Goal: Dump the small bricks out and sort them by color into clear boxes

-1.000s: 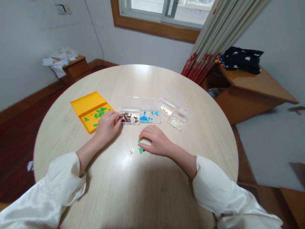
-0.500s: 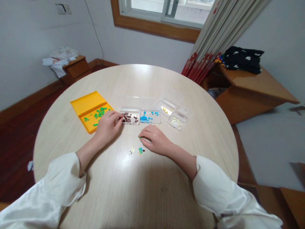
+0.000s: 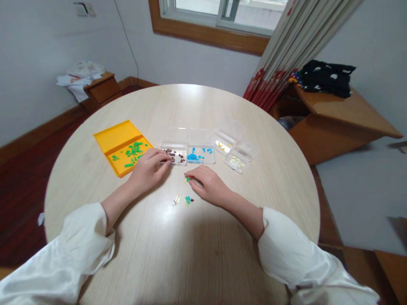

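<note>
Green piece (image 3: 188, 180) in right hand (image 3: 208, 184), clear boxes (image 3: 208, 158) beyond, table edge (image 3: 190, 85) well apart

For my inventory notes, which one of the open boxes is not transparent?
The yellow box at the far left, with green pieces inside: it is opaque, whereas the other open boxes are clear.

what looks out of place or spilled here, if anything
A small white object lies on the dark red floor at the picture's far left, perhaps dropped; too blurred to identify. Small green, blue and brown pieces lie outside the open rectangular yellow and clear boxes, but grouped, so not clearly spilled. Nothing is visibly damaged.
</note>
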### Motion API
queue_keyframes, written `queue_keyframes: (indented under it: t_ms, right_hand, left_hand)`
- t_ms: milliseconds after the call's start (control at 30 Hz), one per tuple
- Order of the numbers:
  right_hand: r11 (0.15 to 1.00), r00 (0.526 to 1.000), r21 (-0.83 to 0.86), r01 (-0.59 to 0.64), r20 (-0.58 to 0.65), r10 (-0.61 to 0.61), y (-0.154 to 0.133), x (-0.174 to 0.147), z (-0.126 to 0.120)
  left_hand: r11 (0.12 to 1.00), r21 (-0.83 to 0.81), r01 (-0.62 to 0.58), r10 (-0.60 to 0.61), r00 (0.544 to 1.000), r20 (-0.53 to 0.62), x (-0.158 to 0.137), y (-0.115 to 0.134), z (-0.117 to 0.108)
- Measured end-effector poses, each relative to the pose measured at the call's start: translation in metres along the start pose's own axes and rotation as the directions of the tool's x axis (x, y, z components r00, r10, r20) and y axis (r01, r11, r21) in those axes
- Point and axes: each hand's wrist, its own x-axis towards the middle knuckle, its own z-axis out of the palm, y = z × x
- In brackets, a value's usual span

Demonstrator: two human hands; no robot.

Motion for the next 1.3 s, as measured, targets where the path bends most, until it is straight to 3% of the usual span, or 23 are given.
queue_keyframes:
  t_ms: [200, 333, 533, 633, 800, 1133, 1300]
  right_hand:
    - [0.996, 0.994, 0.067, -0.058, -0.091, 0.064, -0.004, 0.001, -0.003]
    - [0.969, 0.979, 0.213, -0.128, -0.131, 0.158, -0.01, 0.002, 0.0]
    - [0.77, 0.908, 0.554, -0.317, -0.058, 0.416, -0.017, 0.005, 0.007]
    - [0.696, 0.883, 0.627, -0.349, -0.028, 0.468, -0.017, 0.006, 0.008]
    - [0.652, 0.871, 0.668, -0.359, -0.011, 0.491, -0.017, 0.007, 0.008]
    - [0.635, 0.868, 0.68, -0.367, 0.005, 0.497, -0.017, 0.008, 0.008]
    - [0.667, 0.878, 0.642, -0.377, 0.019, 0.478, -0.018, 0.007, 0.009]
  left_hand:
    - [0.968, -0.101, -0.231, 0.238, 0.969, 0.068, -0.002, 0.015, 0.001]
    - [0.949, -0.105, -0.298, 0.305, 0.95, 0.062, -0.003, 0.02, 0.004]
    - [0.924, -0.097, -0.371, 0.374, 0.927, 0.019, -0.002, 0.023, 0.005]
    - [0.921, -0.086, -0.381, 0.383, 0.924, 0.014, -0.003, 0.024, 0.005]
    - [0.911, -0.089, -0.404, 0.406, 0.914, 0.007, -0.004, 0.025, 0.006]
    - [0.924, -0.114, -0.364, 0.373, 0.926, 0.061, -0.003, 0.028, 0.007]
    - [0.933, -0.129, -0.335, 0.347, 0.934, 0.084, -0.002, 0.027, 0.005]
